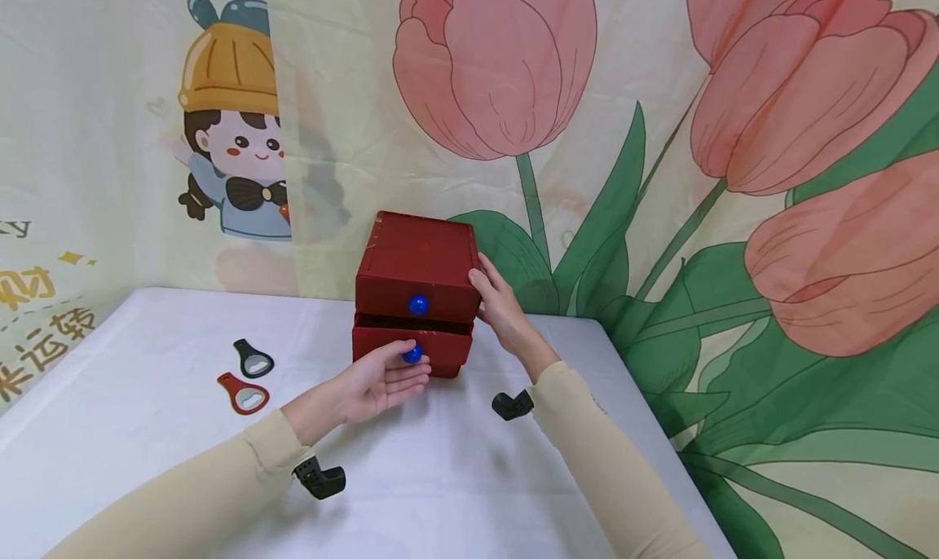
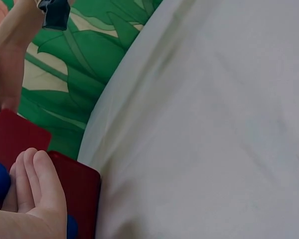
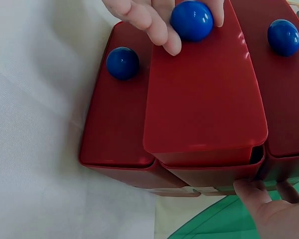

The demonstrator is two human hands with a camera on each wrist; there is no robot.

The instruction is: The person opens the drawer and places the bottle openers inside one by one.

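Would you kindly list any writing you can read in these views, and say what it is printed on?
"运转": dark characters on the backdrop cloth, left edge.
"财": yellow character above them, partly cut off.
Dark letters higher up: cropped, unreadable.
Red drawer box, bottle openers: no readable text.

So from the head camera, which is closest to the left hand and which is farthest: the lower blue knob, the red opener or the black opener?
1. The lower blue knob, on the pulled-out drawer: the left hand grips it.
2. The red opener, left of that hand on the table.
3. The black opener, just behind the red one, slightly farther away.
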